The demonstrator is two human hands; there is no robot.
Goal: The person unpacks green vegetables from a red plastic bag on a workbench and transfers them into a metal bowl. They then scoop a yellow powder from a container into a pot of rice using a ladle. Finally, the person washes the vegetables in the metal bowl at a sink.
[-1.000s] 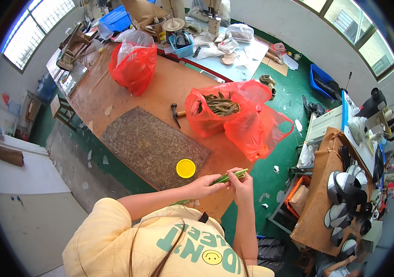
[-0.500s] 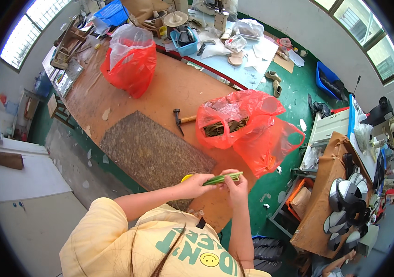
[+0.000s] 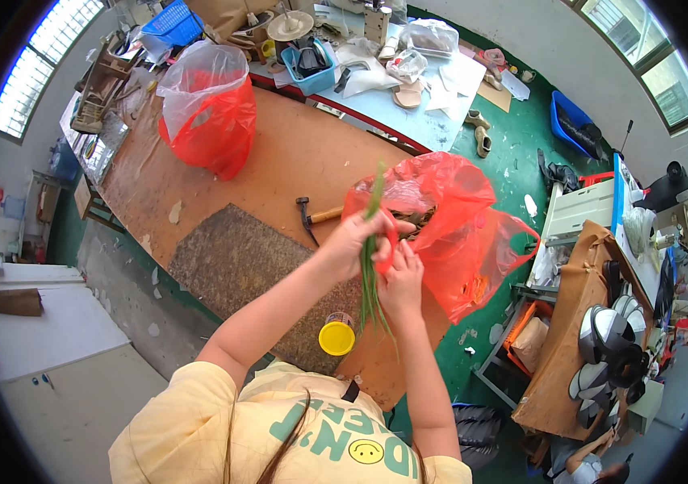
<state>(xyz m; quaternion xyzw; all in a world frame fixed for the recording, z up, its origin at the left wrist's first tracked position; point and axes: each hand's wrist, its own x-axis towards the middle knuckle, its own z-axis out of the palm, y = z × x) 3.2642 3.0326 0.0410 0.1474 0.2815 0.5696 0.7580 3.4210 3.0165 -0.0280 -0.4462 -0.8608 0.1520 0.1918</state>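
Note:
A bunch of long, thin green leaves [image 3: 370, 300] is gripped by my left hand [image 3: 353, 244], its ends hanging below the fingers and its upper tip blurred. Beside it, the closed fingers of my right hand [image 3: 402, 279] pinch at a red strip that looks like the handle of the red plastic bag [image 3: 458, 187]. That handle passes close to the left fingers. Brownish-olive strips show in the bag's mouth, partly behind my hands. Left of the bag lies a hammer [image 3: 328, 215]. A tub with a yellow lid [image 3: 336, 337] stands nearer to me.
Under my left forearm a dark, rough board [image 3: 231, 262] lies on the brown table [image 3: 295, 153]. Another red bag with a clear liner [image 3: 215, 129] stands far left. A light blue table [image 3: 441, 133] beyond bears clutter. Shoes on a brown bench [image 3: 558, 355] and another person [image 3: 586, 464] are at right.
Both hands have moved up and away from me, to the bag's near side. The green bunch has turned from lying sideways to hanging lengthwise. The yellow-lidded tub has come into full view.

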